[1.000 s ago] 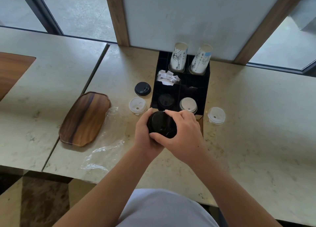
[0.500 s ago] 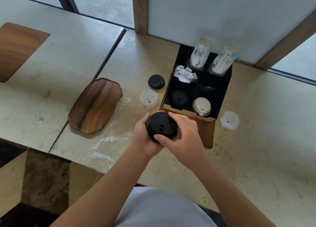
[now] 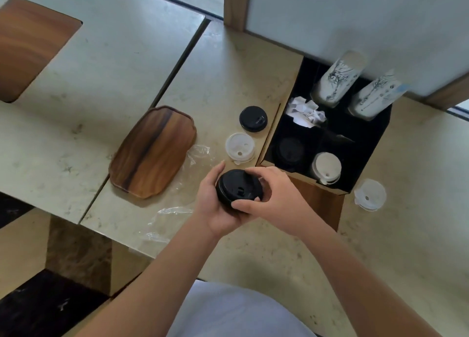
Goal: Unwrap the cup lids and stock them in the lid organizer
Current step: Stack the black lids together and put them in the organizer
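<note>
Both hands are cupping a black stack (image 3: 238,188) of lids just in front of the organizer (image 3: 276,123), the left hand (image 3: 215,204) cradling it from below and the side, the right hand (image 3: 276,199) pinching its rim, each grip closing on the stack so it is staying squared up for dropping in. Whether any wrap is clinging to it is hard to tell; clear film (image 3: 175,210) is lying on the table (image 3: 228,83) left of the organizer. Inside the organizer, the near-left bay is holding black lids (image 3: 290,150), probably the target, and the near-right bay white lids (image 3: 326,168). Loose lids are sitting beside the organizer: a black one (image 3: 253,118) and a white one (image 3: 239,147) on its left, another white one (image 3: 370,194) on its right.
</note>
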Demonstrator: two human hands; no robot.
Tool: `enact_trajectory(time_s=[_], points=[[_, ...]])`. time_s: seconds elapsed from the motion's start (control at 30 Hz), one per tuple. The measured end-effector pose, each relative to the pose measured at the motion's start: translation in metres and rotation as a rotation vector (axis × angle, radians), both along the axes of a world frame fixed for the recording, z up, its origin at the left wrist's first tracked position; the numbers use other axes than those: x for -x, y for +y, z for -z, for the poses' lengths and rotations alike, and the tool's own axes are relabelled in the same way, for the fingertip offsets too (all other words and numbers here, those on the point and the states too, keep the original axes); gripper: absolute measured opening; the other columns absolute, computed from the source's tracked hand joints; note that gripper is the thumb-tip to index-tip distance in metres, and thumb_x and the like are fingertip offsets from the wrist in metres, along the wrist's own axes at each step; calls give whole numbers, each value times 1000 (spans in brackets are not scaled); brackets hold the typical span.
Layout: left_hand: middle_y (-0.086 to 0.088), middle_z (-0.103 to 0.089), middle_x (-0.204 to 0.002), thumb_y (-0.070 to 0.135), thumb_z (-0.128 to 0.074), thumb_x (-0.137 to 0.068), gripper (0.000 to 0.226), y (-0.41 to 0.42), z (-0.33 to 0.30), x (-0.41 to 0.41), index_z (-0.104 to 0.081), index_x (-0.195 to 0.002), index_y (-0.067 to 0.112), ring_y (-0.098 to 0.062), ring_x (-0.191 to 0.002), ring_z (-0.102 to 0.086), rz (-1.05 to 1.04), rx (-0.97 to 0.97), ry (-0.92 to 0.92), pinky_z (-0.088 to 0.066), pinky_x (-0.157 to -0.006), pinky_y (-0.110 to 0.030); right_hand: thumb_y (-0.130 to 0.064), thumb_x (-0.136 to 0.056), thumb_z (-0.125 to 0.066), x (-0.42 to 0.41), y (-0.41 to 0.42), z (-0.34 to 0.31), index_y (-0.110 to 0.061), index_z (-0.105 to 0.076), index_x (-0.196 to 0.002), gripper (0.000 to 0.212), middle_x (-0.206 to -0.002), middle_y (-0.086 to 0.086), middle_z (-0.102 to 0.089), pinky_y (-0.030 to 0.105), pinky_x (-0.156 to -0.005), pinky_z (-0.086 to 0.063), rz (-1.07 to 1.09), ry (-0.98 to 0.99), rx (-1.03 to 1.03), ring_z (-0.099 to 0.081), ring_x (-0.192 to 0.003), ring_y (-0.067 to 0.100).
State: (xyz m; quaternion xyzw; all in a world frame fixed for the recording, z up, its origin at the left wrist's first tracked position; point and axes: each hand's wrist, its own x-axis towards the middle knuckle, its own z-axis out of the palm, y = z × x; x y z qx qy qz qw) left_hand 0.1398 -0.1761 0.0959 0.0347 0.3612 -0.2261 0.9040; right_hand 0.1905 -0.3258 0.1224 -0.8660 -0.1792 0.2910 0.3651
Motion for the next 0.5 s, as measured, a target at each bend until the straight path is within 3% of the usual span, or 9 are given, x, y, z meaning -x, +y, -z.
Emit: enact_trajectory(time_s=[0.07,0.13,0.2,0.27,0.37,0.43,0.5], points=[[-19,-66,-120,42,-70,-82,62,6,3,-13,-62,-135,10,-37,-102,-68,-21,-55,-20,-58,-75,-43,-78,-64,-74,-21,7,2,-44,-50,-135,82,-124,-16,-53,27,-97,-52,-28,99,-8,-55,-115,2],[-20,-65,-118,38,-70,-81,57,12,6,-30,-62,-131,11,-38,-99,-65,-44,-49,-41,-56,-68,-40,-88,-69,-58,-52,13,2,-38,-49,-138,86,-124,-16,-58,26,-95,-53,33,184,-67,-59,-110,-2],[-21,-62,-120,41,-65,-83,57,20,8,-47,-62,-127,4,-38,-99,-62,-62,0,-43,-53,-64,-36,-79,-82,-55,-94,21,5,-28,-51,-139,76,-124,-14,-62,27,-94,-52,120,113,-56,-61,-109,0],[-21,-62,-120,43,-61,-84,58,28,14,-61,-66,-122,-1,-39,-98,-62,-85,35,-27,-52,-62,-35,-56,-91,-62,-138,32,15,-20,-51,-139,61,-130,-4,-61,25,-91,-45,62,-125,128,-60,-114,11],[-22,-65,-116,42,-57,-88,47,36,26,-74,-75,-108,3,-41,-94,-64,-134,45,-13,-54,-62,-36,-31,-94,-60,-192,59,40,-10,-50,-133,45,-131,12,-55,35,-81,-44,-175,-386,454,-57,-115,32],[-22,-65,-117,42,-57,-89,40,38,32,-77,-72,-112,13,-42,-95,-63,-166,46,3,-54,-63,-36,-19,-91,-60,-213,76,61,-8,-46,-133,45,-133,15,-50,39,-81,-46,-351,-464,639,-53,-117,35],[-22,-65,-118,42,-59,-87,40,39,38,-77,-69,-114,13,-42,-97,-63,-177,58,7,-54,-63,-37,-14,-87,-61,-226,86,83,-12,-40,-139,56,-143,17,-41,43,-90,-46,-514,-473,783,-44,-126,38]])
